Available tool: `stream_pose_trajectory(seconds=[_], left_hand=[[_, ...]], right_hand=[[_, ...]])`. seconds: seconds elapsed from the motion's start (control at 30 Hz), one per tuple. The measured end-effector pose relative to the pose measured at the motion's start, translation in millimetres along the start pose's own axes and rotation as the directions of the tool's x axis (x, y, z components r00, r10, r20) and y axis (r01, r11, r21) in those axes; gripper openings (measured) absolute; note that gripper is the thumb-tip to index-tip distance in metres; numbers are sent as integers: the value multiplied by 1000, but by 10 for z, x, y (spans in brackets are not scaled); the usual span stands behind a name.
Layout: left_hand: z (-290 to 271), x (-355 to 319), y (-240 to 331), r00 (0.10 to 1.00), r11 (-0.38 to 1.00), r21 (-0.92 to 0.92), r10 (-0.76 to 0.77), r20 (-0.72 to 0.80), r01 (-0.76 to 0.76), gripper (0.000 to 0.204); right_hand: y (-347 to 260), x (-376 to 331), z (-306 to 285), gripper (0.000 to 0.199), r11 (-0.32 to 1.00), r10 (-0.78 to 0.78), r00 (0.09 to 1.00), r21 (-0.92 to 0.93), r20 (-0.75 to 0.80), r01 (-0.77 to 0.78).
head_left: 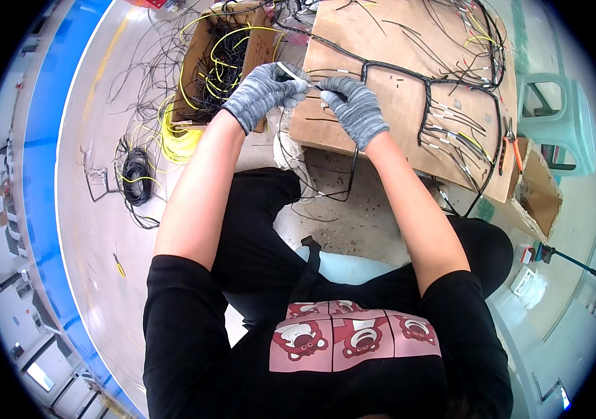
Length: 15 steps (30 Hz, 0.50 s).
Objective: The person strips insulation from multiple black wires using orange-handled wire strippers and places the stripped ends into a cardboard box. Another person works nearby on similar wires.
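Item: thin black wire (351,174), hanging off the near edge of the brown board surface (395,105), its upper end held between both gloved hands. Left hand (264,89): fingers pinched shut on a white strip (291,72) (probably tape). Right hand (354,103): fingers closed on the wire. Handling note: keep the wire taut, the strip square and snug. Adjacent: cardboard box (224,59) of yellow and black wires; orange-handled pliers (509,143).

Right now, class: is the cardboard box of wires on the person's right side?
No: the cardboard box of black and yellow wires sits on the floor beyond the left hand, to the left of the board.
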<state>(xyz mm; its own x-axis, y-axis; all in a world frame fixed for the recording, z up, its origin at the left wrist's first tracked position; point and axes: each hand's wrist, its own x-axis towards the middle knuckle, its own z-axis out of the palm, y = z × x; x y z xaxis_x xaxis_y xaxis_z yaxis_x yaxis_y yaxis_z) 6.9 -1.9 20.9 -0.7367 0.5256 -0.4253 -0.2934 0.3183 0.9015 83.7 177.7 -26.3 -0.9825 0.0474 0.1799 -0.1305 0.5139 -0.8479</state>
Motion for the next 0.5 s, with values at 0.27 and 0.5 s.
stream_pose_trajectory(seconds=[0.27,0.5], left_hand=[[110,23,15,1000,1000,0,-25,0,25,26],[106,46,-18,999,995,-86,-47,15,48,25]], right_hand=[[21,9,-11,17,991,55,998,121,5,-55],[6,25,-34,17,999,-17,1000,34,6,17]])
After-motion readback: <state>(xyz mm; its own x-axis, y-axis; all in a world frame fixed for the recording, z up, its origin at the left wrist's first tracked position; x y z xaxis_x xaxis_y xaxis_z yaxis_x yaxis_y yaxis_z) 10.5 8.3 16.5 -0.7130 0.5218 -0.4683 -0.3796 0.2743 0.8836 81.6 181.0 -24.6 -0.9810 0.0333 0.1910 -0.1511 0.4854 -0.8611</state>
